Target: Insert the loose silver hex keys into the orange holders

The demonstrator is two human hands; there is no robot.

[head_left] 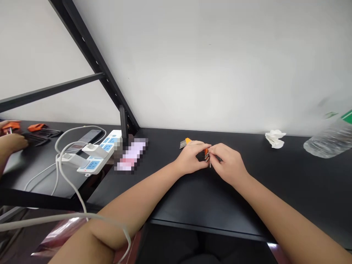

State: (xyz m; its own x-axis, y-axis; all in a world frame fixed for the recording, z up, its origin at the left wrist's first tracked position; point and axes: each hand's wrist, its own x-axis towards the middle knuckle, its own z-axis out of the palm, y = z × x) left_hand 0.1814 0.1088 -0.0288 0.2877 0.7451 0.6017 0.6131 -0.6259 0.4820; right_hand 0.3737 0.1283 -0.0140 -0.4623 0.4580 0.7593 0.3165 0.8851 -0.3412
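Head view shows me, from left to right, a co-worker's hand (12, 142) by orange tools, a white power strip (100, 152), then my left hand (190, 157) and right hand (227, 161) together pinching a small orange hex-key set (206, 153) above the black table (288, 183), and a water bottle (328, 137).

power strip (100, 156) left | crumpled tissue (275, 139) right, by wall | plastic bottle (328, 137) lying far right

Bare black table (275, 190) right of the hands; power strip (100, 156) and cables (68, 172) crowding the left.
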